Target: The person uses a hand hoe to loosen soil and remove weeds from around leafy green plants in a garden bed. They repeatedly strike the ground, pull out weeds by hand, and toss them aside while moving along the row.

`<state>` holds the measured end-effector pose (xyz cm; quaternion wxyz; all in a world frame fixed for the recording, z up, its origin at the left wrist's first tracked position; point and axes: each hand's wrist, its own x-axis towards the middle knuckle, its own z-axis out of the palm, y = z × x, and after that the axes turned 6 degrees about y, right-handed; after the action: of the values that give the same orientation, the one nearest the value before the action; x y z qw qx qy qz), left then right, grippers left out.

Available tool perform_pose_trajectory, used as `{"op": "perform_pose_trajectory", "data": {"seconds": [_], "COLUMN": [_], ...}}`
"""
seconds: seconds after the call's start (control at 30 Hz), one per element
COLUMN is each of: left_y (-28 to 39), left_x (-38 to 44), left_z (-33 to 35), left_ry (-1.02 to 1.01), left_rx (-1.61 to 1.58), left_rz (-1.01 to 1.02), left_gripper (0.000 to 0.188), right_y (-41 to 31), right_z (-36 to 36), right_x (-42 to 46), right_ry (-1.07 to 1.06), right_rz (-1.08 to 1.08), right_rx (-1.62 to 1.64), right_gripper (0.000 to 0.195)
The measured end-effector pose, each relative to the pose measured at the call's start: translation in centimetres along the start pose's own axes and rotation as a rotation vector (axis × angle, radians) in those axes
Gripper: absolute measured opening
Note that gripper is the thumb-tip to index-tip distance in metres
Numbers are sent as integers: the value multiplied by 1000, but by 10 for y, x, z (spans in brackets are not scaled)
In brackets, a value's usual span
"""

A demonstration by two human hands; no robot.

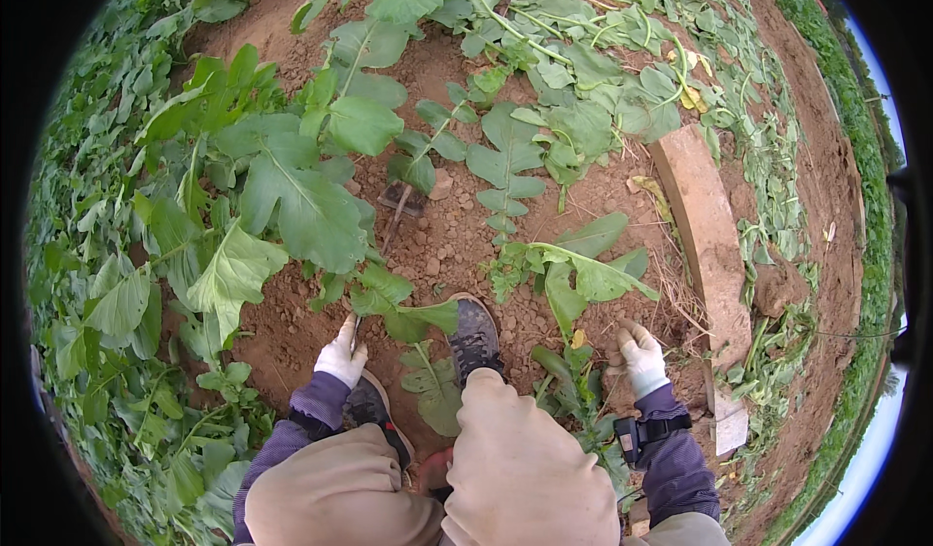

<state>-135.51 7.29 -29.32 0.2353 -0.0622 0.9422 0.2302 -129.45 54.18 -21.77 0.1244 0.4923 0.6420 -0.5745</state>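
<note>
My left hand (pixel 342 355), in a white glove with soil-stained fingertips, is at lower left beside my shoe, its fingers closed on a thin tool with only a sliver visible; which kind of tool I cannot tell. My right hand (pixel 639 353), gloved the same way, hovers over the soil at lower right, fingers somewhat spread with nothing seen in them. Between the hands, a leafy green plant (pixel 594 276) leans over the soil. Broad-leaved plants (pixel 306 196) stand beyond my left hand. A small metal-headed tool (pixel 402 198) lies on the soil ahead, partly under leaves.
A curved-looking board or concrete slab (pixel 703 240) edges the bed at right. Beyond it lie wilted cut leaves (pixel 776 182) and a clod of soil (pixel 778 287). Dense foliage (pixel 95 218) fills the left side. My shoe (pixel 474 331) rests on the soil between the plants.
</note>
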Motion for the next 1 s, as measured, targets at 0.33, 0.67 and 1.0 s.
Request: {"op": "perform_pose_trajectory", "data": {"seconds": [0.33,0.67,1.0], "left_y": [46,44,22], "left_x": [126,6,118], "left_z": [14,-35,-10], "left_ry": [-175,-347,-118], "left_rx": [82,42,183], "left_rz": [281,-42,97], "left_gripper": [32,67,49], "right_y": [-28,-17,23], "right_z": [121,156,194], "right_x": [-37,-32,1], "right_ry": [-499,-675,-869], "right_rz": [-188,-696,-1189], "right_rx": [-233,-704,-1079], "right_gripper": [42,49,53]}}
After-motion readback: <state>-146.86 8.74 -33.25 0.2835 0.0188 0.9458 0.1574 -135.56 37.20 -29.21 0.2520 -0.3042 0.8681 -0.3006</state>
